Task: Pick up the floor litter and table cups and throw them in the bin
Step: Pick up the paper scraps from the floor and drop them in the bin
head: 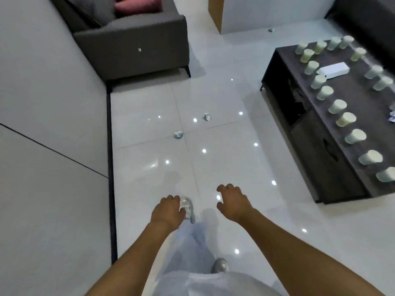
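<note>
Two crumpled paper scraps lie on the white tile floor ahead: one (pixel 178 134) nearer the wall, another (pixel 207 117) a little farther and to its right. A third scrap (pixel 271 30) sits far off by the back wall. Several pale paper cups (pixel 355 136) stand upside down along the edges of the dark coffee table (pixel 316 133) at the right. My left hand (pixel 166 212) and my right hand (pixel 233 201) hang in front of me with loosely curled fingers, holding nothing, well short of the floor scraps. No bin is in view.
A grey sofa (pixel 132 45) with a pink cushion stands at the back left against the grey wall. A white box (pixel 333 69) and a crumpled scrap (pixel 392 118) lie on the table. Another dark sofa (pixel 367 20) sits at the far right.
</note>
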The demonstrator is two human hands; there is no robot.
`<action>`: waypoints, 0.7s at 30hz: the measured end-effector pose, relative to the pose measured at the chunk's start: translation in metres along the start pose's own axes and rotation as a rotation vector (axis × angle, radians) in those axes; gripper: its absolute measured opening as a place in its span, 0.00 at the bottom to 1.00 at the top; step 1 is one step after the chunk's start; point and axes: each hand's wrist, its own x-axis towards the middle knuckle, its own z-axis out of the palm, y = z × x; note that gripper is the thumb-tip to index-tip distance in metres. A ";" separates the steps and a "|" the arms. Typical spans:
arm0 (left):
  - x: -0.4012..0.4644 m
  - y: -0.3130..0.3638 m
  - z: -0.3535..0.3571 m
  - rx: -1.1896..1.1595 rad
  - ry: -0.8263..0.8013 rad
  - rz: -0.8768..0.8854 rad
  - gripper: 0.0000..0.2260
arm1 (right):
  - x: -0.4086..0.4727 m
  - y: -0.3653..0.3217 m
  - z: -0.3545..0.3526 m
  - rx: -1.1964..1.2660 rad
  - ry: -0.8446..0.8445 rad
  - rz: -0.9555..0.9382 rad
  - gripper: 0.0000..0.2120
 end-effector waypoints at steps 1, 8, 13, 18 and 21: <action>0.018 -0.010 -0.011 -0.006 -0.001 -0.016 0.18 | 0.024 -0.009 -0.008 -0.007 -0.008 -0.023 0.22; 0.149 -0.061 -0.115 -0.033 -0.002 -0.061 0.17 | 0.175 -0.074 -0.075 -0.027 -0.066 -0.026 0.21; 0.229 -0.081 -0.186 0.001 -0.013 -0.057 0.18 | 0.263 -0.108 -0.124 0.019 -0.072 -0.047 0.22; 0.318 -0.084 -0.241 0.044 -0.035 -0.028 0.17 | 0.349 -0.114 -0.164 0.063 -0.096 0.016 0.21; 0.382 -0.080 -0.273 0.051 -0.038 -0.020 0.17 | 0.410 -0.114 -0.185 0.091 -0.099 0.033 0.21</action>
